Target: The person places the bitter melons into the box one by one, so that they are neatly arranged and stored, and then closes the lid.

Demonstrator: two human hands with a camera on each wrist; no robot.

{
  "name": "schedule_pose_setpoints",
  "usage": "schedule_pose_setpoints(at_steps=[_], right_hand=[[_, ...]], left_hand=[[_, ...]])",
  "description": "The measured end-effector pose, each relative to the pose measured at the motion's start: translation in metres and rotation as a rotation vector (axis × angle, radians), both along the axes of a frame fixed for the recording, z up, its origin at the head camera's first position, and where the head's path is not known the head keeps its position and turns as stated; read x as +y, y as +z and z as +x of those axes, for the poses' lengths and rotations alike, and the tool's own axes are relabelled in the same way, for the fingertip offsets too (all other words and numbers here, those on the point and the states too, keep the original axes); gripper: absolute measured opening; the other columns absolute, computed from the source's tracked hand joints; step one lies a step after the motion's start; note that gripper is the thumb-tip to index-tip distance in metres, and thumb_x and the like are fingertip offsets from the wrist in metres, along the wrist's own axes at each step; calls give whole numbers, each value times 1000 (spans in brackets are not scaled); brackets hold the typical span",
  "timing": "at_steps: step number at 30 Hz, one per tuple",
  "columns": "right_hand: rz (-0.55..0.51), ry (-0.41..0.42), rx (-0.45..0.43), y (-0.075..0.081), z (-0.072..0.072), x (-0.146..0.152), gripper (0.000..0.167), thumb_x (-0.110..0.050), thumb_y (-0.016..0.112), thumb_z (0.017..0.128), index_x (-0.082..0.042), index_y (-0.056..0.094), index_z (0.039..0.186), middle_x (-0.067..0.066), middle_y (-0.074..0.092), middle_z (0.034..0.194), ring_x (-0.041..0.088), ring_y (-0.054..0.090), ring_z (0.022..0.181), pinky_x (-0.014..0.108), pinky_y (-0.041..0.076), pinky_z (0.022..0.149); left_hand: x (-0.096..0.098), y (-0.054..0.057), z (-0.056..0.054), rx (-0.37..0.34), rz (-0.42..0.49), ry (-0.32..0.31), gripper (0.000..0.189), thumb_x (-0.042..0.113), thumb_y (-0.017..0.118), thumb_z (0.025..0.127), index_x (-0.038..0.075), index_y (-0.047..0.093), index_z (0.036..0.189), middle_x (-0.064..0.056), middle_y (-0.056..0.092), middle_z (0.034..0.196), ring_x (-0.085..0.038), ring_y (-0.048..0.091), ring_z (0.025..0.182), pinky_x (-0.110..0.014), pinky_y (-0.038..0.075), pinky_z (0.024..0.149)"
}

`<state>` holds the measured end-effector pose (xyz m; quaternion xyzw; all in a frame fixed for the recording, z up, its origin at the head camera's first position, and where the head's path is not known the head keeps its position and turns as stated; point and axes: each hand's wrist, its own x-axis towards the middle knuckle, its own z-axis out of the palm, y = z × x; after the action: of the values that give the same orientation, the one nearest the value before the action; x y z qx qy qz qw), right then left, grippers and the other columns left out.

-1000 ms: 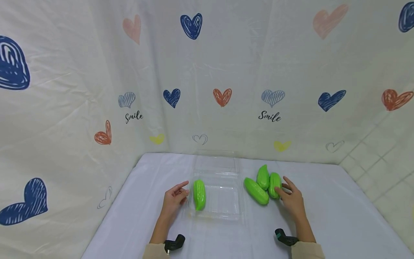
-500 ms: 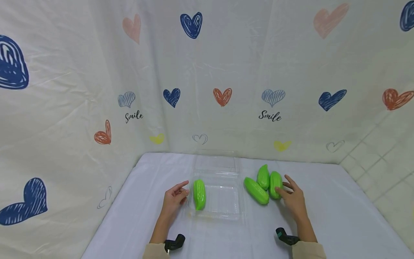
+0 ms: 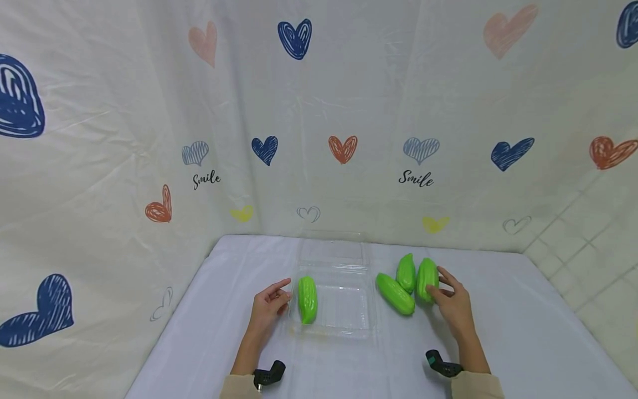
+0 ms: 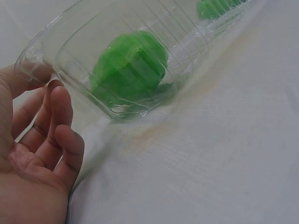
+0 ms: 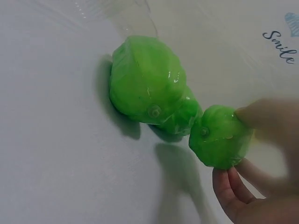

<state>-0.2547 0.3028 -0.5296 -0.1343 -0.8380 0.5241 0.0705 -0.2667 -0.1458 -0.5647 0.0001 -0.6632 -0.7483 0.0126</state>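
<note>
The left hand (image 3: 268,308) touches the clear box (image 3: 343,306) along its nine o'clock edge; whether it grips, I cannot tell. Toward three o'clock, the right hand (image 3: 452,302) pinches a green cucumber (image 3: 426,277) beside two others (image 3: 395,294).

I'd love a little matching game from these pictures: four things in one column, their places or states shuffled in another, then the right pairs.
1. Person's bare right hand
2. Person's bare left hand
3. Clear plastic hinged container
4. Off-white cloth backdrop

A. Lid open, one oblong, glossy green vegetable inside
B. Printed with colourful hearts
C. At the container's left edge
D. Gripping another green vegetable

Pairs: 1-D, 2-C, 3-A, 4-B
</note>
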Motion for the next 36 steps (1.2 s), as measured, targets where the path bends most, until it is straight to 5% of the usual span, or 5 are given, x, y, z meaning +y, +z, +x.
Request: schedule_pose_setpoints(at_steps=[36], right_hand=[[6,-11,77,23,3,-18,62,-24,64,101,-24,40,158,16,42,154,30,47,126,19,47,73]], left_hand=[[-2,-4,-3,5,0,4,44,6,74,91,2,65,134,2,61,81,-9,51,62,-21,42,56]])
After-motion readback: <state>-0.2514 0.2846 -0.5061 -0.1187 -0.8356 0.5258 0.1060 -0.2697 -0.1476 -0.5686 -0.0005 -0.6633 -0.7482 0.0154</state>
